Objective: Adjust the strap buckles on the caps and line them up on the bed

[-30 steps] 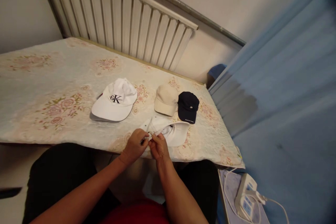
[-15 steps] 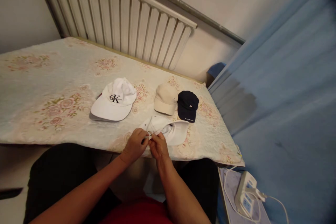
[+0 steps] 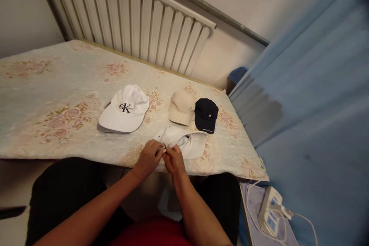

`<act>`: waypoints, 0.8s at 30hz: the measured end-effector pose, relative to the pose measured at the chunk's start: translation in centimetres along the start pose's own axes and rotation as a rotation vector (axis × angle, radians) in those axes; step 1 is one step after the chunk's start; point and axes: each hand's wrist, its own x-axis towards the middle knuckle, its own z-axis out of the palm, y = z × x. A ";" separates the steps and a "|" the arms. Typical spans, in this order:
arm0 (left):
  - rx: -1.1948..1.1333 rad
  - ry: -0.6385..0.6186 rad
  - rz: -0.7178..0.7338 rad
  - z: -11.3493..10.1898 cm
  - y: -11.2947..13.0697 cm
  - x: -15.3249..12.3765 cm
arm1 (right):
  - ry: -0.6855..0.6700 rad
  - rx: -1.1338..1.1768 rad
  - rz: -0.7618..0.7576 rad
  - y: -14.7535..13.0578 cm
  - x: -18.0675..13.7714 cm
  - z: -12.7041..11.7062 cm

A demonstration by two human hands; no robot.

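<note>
A white baseball cap (image 3: 196,145) lies on its side at the bed's near edge, its brim pointing right and its inside partly showing. My left hand (image 3: 149,156) pinches the strap end of this cap from the left. From the right, my right hand (image 3: 174,160) is closed on the same strap, fingertips almost meeting the left ones at a small metal buckle (image 3: 164,146). Fingers hide most of the strap. Just beyond are a beige cap (image 3: 181,107) and a navy cap (image 3: 206,114), side by side. Farther left sits another white cap (image 3: 127,109) with black lettering.
The caps rest on a bed with a floral cover (image 3: 72,84). A white radiator (image 3: 144,23) stands along the wall behind it. Blue curtains (image 3: 311,96) hang on the right, above a small stand with a white power strip (image 3: 270,211) and cables.
My fingers have shifted slightly at the buckle, and less of its metal shows now. The caps have stayed in place; the view has tilted a little.
</note>
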 end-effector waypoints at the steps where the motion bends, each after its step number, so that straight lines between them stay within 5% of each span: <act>1: -0.006 0.014 -0.021 0.1 0.0 0.0 | -0.001 -0.005 0.001 0.0 0.0 0.0; 15: -0.016 -0.043 0.052 -0.1 -0.5 -0.2 | 0.007 -0.043 0.004 0.2 0.0 -0.2; 24: -0.164 -0.092 -0.382 -0.2 -0.3 0.7 | -0.024 -0.030 0.028 0.0 0.0 -0.3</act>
